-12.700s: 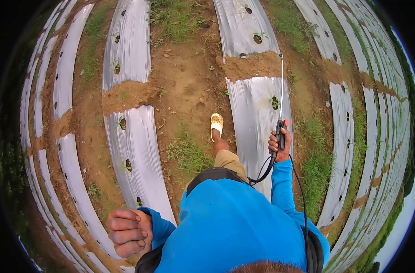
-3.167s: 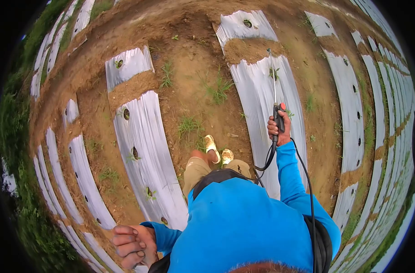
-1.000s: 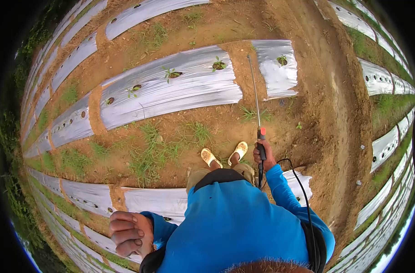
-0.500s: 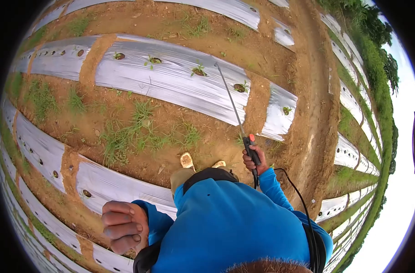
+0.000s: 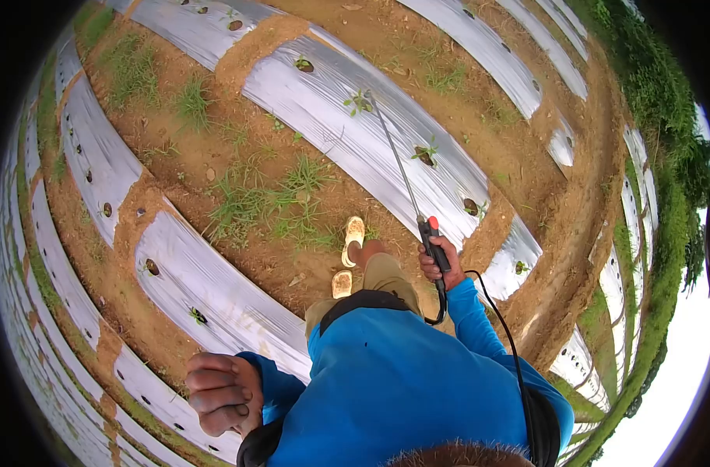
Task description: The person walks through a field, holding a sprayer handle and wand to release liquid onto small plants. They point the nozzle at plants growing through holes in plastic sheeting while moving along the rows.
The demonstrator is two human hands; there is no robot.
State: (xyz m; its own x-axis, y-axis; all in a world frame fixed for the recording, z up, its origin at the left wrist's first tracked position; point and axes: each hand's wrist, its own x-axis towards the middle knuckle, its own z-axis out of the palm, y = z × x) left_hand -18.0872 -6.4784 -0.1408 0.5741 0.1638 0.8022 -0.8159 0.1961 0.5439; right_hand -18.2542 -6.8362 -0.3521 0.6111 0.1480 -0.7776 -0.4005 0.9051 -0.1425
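The spray wand (image 5: 402, 175) is gripped by the right hand's (image 5: 442, 263) wrapped fingers, its tip beyond them near a seedling (image 5: 359, 103), the left hand (image 5: 223, 391) curled; what is done or left cannot be told.

Head view checked: no text, labels, brands, numbers or signs were legible on anything in sight. Nothing readable.

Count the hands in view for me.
2: the right hand grips the wand's black handle, right of centre; the left hand is curled at lower left. No others show.
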